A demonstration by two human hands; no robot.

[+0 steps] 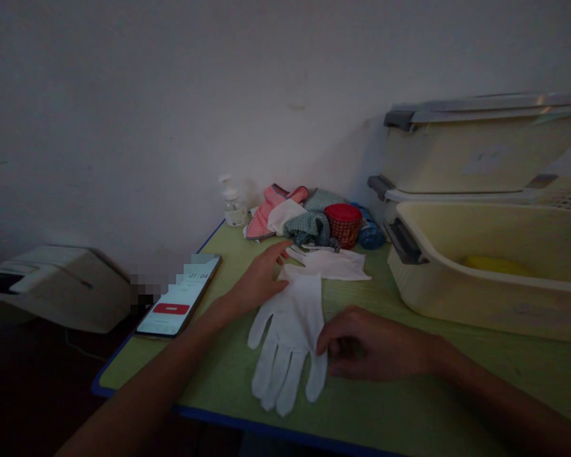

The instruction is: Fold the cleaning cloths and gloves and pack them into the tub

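White gloves (292, 330) (345, 263): two, pictured
Smartphone (176, 301): one
Pump bottle (235, 213): one
Red container (344, 227): one
Storage boxes (457, 301) (438, 155): at least two
Crumpled cloths (265, 216): several, partly overlapping

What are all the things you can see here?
Gloves: 2, white, middle
Phone: 1, pale screen, left
Pump bottle: 1, whitish, back
Cloths: several, pink, white, blue-green, back
Round container: 1, red, by the cloths
Unclear object: 1, blue, beside the container
Bins: at least 3, cream, right
Unclear item: 1, yellow, in the open bin
Boxy thing: 1, whitish, far left
Table: 1, green, below
Wall: 1, greyish, behind
Left hand: 1, bare, by the gloves
Right hand: 1, bare, at front glove
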